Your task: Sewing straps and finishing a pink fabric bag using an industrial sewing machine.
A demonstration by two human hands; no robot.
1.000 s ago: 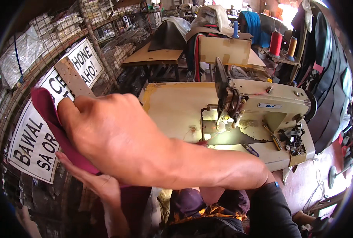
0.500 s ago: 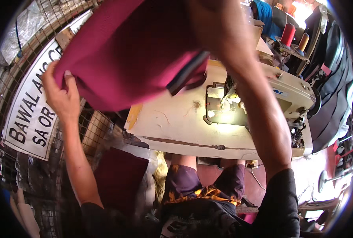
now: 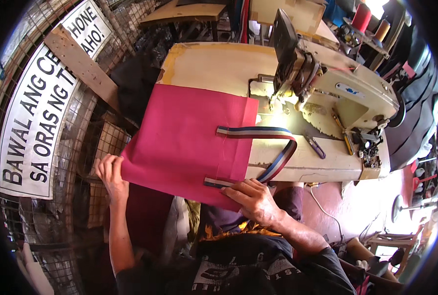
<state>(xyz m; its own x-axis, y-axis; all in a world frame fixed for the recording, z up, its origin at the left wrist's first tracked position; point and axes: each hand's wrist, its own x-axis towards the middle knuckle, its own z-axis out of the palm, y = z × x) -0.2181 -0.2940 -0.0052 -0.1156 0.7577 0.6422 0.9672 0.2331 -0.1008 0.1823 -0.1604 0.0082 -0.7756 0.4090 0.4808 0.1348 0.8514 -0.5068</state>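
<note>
A flat magenta tote bag (image 3: 184, 132) lies partly on the sewing table (image 3: 209, 64), its near side reaching out over the edge toward me. A handle strap (image 3: 290, 142) striped blue, white and red loops from its right end. At the bag's left corner, my left hand (image 3: 112, 174) is closed on the fabric. My right hand (image 3: 253, 199) grips the near right edge, beside the lower strap end, with the thumb hidden underneath. Just past the bag's right end stands a sewing machine (image 3: 347, 88) with its needle area lit.
Small purple-handled thread snips (image 3: 315, 146) and a yellow-handled tool (image 3: 348, 142) lie by the machine. Spools of red thread (image 3: 361, 18) and orange thread (image 3: 382, 30) stand at the back right. A wire mesh wall with a white sign (image 3: 32, 128) runs along the left.
The bag has come down from in front of my view onto the table and now lies flat with its strap showing. My right hand has moved down to its near edge; my left hand has lowered too.
</note>
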